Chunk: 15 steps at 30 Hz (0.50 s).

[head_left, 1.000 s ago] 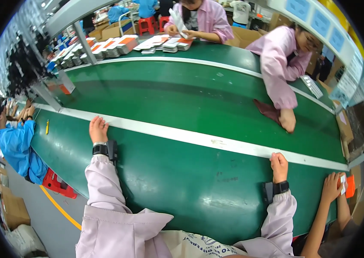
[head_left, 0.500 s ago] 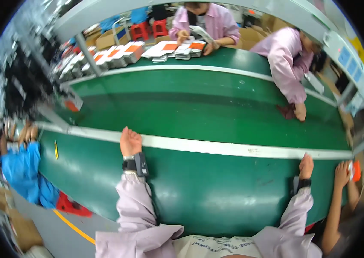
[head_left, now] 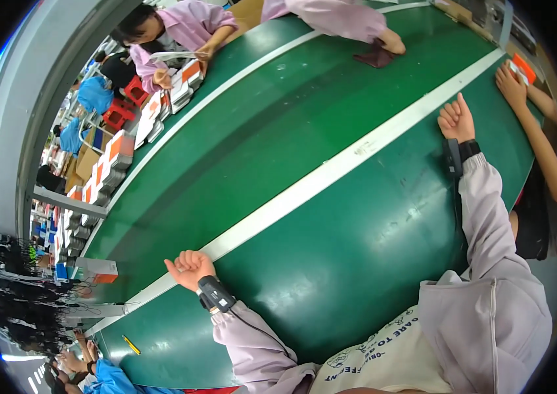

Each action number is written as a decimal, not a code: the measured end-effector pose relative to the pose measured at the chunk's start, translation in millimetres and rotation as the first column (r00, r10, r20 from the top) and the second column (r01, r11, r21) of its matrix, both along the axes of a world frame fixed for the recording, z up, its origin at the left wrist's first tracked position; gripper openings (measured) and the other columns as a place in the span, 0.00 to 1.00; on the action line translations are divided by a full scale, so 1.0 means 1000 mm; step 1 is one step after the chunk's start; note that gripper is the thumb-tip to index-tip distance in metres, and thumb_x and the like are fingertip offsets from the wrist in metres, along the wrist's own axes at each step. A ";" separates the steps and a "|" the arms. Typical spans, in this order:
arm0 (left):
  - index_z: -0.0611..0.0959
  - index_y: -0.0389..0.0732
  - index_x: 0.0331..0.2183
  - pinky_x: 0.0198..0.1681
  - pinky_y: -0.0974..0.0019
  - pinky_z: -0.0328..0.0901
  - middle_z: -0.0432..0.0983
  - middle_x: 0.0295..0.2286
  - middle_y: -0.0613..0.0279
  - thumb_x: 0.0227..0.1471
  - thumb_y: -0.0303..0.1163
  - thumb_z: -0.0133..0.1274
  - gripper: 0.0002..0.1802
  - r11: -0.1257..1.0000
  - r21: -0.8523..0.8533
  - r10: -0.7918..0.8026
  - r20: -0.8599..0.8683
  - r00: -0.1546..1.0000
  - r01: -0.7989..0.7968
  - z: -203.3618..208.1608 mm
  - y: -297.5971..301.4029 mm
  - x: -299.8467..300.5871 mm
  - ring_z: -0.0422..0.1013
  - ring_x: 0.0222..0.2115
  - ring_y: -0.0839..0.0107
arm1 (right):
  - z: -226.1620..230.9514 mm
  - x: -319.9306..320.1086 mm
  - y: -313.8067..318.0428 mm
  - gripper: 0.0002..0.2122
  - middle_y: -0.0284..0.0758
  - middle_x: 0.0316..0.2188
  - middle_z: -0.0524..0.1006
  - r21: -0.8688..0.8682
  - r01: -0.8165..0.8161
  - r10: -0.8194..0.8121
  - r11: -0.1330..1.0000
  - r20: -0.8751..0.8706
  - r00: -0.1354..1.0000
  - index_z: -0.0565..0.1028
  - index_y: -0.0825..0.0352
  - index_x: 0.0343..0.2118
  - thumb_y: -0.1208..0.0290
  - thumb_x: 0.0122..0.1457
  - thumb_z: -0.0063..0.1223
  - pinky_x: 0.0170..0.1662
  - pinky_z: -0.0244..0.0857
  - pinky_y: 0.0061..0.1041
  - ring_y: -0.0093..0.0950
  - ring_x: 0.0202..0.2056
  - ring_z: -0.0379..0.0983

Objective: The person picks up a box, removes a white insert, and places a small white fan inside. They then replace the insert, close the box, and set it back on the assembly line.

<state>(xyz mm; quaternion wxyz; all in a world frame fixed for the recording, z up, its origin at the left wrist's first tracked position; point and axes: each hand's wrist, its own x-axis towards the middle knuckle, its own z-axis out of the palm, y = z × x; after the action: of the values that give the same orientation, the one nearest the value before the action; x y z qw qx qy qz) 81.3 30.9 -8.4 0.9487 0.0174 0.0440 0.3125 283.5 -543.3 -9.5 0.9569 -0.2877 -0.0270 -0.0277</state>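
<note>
Workroom: a crowded indoor work area, with red stools (head_left: pixel 118 114) and seated people at upper left of the frame.
Table: a glossy green table (head_left: pixel 357 269) spans the centre, crossed by a white strip (head_left: pixel 298 194) rising from lower left to upper right.
Left hand: the left hand (head_left: pixel 189 268) is at the strip, left of centre; fingers half-curled, part-open, nothing seen in its hold. Contact with the strip cannot be told.
Right hand: the right hand (head_left: pixel 456 120) is at upper right, just below the strip; fingers loosely bent, thumb raised, nothing seen in its hold.
Wrists: a black wrist device (head_left: pixel 216 294) on the left, a matching black module (head_left: pixel 452 158) on the right.
Cutter: a yellow utility knife (head_left: pixel 131 345) lies at lower left, well apart from both hands.
Cloth: a maroon cloth (head_left: pixel 373 56) at top, under a co-worker's hand (head_left: pixel 393 43).
Cartons: stacks of white-and-orange boxes (head_left: pixel 117 154) at upper left.
Cables: a mass of black cables (head_left: pixel 12 295) at the left edge.
</note>
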 end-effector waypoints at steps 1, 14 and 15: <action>0.59 0.44 0.10 0.10 0.76 0.37 0.45 0.08 0.72 0.44 0.36 0.48 0.20 1.000 -0.005 -0.010 -0.006 1.000 0.010 -0.002 0.002 0.000 0.41 0.08 0.80 | -0.001 -0.002 0.000 0.20 0.25 0.06 0.49 -0.005 0.010 -0.010 1.000 -0.006 1.000 0.54 0.60 0.10 0.59 0.57 0.32 0.11 0.39 0.16 0.17 0.09 0.42; 0.60 0.45 0.10 0.13 0.75 0.43 0.49 0.09 0.72 0.45 0.37 0.46 0.19 0.961 0.277 0.044 -0.072 0.996 -0.022 -0.005 -0.005 0.009 0.46 0.10 0.80 | -0.009 0.004 0.001 0.15 0.26 0.11 0.55 0.103 -0.056 0.056 0.993 0.008 0.998 0.61 0.62 0.17 0.59 0.55 0.36 0.13 0.43 0.16 0.18 0.11 0.47; 0.61 0.44 0.12 0.15 0.75 0.47 0.52 0.10 0.71 0.45 0.37 0.45 0.17 0.967 0.252 0.079 -0.153 0.985 -0.038 -0.004 -0.012 0.010 0.49 0.12 0.79 | -0.004 0.001 0.001 0.14 0.25 0.11 0.55 0.073 -0.037 0.038 0.997 -0.021 0.999 0.61 0.62 0.17 0.59 0.55 0.36 0.13 0.43 0.16 0.18 0.11 0.48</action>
<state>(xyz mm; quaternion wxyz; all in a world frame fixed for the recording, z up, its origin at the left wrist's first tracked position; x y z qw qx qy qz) 91.0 19.2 -12.5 0.9228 0.1596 0.0819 0.3411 284.1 -542.3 -13.8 0.9674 -0.2523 -0.0209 -0.0076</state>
